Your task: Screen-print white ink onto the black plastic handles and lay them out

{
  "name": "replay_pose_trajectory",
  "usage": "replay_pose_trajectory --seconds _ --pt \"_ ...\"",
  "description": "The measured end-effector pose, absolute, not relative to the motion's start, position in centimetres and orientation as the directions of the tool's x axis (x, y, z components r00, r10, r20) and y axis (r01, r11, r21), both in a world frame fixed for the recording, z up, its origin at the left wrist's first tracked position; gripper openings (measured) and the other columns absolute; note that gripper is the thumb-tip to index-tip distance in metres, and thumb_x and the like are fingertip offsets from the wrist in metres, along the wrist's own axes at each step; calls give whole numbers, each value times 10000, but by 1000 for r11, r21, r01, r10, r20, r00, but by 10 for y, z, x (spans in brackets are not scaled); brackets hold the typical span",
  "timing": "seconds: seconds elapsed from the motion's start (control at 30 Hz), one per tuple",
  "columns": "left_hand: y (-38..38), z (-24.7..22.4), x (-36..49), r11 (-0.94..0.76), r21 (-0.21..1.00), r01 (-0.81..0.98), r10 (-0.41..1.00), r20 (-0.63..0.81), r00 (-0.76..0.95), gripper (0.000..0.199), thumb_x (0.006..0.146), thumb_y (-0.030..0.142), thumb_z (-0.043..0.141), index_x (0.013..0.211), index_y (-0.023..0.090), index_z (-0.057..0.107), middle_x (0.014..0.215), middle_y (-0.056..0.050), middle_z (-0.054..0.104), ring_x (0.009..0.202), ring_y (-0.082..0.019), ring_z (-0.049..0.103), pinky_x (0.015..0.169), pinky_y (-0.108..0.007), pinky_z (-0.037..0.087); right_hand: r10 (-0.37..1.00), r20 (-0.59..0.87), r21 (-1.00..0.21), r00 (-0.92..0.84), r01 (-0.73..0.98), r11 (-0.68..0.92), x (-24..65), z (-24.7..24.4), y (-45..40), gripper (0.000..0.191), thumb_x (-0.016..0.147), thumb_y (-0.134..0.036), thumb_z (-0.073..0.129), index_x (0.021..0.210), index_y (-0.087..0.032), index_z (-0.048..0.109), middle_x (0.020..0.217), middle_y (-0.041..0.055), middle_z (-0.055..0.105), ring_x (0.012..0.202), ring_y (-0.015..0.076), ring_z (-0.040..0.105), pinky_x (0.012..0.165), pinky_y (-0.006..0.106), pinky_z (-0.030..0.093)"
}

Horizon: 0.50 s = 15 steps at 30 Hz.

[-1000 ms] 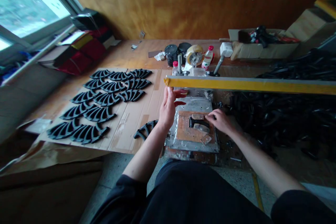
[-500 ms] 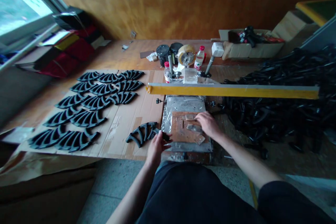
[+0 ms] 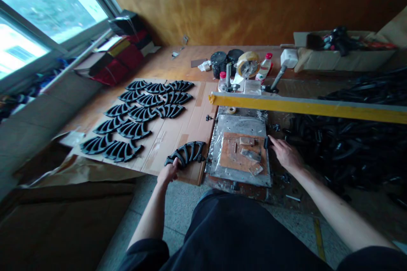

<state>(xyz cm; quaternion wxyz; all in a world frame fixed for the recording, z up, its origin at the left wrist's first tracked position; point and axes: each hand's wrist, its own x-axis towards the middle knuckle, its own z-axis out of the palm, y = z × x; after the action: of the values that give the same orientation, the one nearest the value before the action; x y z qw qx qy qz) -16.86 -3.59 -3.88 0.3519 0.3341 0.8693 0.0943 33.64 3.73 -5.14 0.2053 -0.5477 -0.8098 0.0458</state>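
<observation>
Touching curved black parts (image 3: 187, 153) on cardboard (image 3: 178, 129) — the left hand (image 3: 168, 172).

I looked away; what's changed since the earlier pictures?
The left hand moved down and left from beside the yellow bar to touch the near fan. The curved black piece is gone from the wooden board. The right hand moved right to a small black piece at the board's edge. The fan rows stayed.

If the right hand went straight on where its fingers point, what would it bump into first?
Probably the small black part by the right hand, though contact is unclear; the brown board lies beyond.
</observation>
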Motion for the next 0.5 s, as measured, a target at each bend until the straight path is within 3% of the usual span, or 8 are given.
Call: replay_pose_trajectory --seconds 0.1,0.17,0.2,0.27,0.3,0.37,0.5 --pt "-10 -16 -159 727 409 552 668 -608 -429 456 814 574 473 671 171 633 367 -37 505 371 -218 529 457 -315 444 817 281 -335 -504 746 575 291 -29 33 370 957 -261 436 1296 -226 580 1091 70 670 982 200 599 899 329 468" --pt "16 10 -135 629 542 557 767 -551 -330 512 852 609 404 770 165 645 454 -26 563 397 -162 524 455 -257 429 780 276 -307 -562 718 625 264 -20 35 312 952 -243 461 1200 -250 650 1045 50 674 953 187 586 875 313 459" --pt "30 27 -117 559 629 540 824 -496 -275 547 870 635 353 855 174 645 517 -16 595 422 -132 529 465 -227 426 775 270 -283 -571 722 631 254 -17 37 291 946 -230 472 1151 -257 677 1004 47 673 936 188 576 856 312 456" --pt "54 67 -75 221 907 360 975 -203 -89 566 878 639 374 1052 163 627 582 -14 617 426 -105 519 454 -204 412 775 253 -239 -580 739 630 239 -15 40 275 934 -198 484 1080 -256 710 926 51 662 923 197 553 835 318 448" --pt "64 88 -53 73 966 250 997 -61 -54 582 881 639 381 1138 165 601 609 -18 630 442 -98 529 466 -199 420 773 245 -223 -586 741 633 235 -14 41 278 928 -180 486 1067 -251 715 907 56 655 929 202 542 839 324 444" --pt "74 126 -14 -101 994 51 995 102 -15 611 902 638 331 1179 154 582 655 -40 649 473 -96 549 491 -203 446 767 233 -213 -598 738 640 234 -12 40 297 915 -149 485 1080 -244 713 919 67 649 951 210 530 860 339 440" --pt "60 156 22 -121 989 -90 989 128 80 616 910 642 309 1158 150 586 648 -28 615 490 -106 550 491 -224 455 829 204 -298 -521 774 559 263 -5 36 321 914 -176 468 1127 -244 698 996 77 661 976 219 548 892 356 439"
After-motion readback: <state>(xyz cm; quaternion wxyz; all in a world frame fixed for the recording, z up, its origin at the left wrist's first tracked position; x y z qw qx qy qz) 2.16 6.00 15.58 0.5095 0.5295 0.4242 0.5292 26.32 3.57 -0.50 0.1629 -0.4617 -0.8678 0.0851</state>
